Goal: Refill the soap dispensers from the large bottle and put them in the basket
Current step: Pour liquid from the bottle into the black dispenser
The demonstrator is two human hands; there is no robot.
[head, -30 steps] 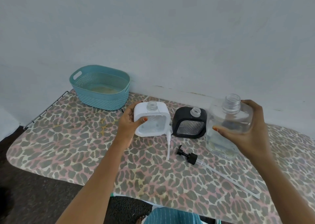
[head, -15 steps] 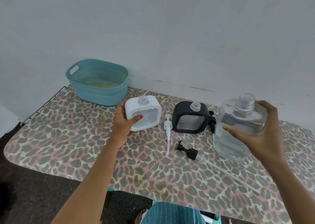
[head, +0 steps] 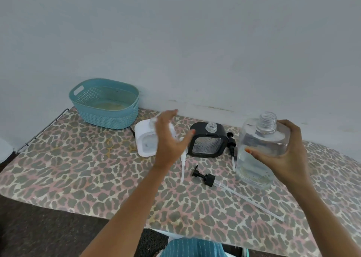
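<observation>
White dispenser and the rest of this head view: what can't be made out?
Head view:
- white dispenser: neck and right side hidden by the blurred left hand.
- large bottle: right side covered by the right hand.
- white pump: top hidden by the left hand.

left grip [head: 170, 139] splayed, right grip [head: 283, 155] clasping

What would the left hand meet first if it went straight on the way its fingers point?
Likely the wall: the open left hand seems to hover above the white soap dispenser, fingers aimed past it. Depth is unclear; it might touch that dispenser.
</observation>
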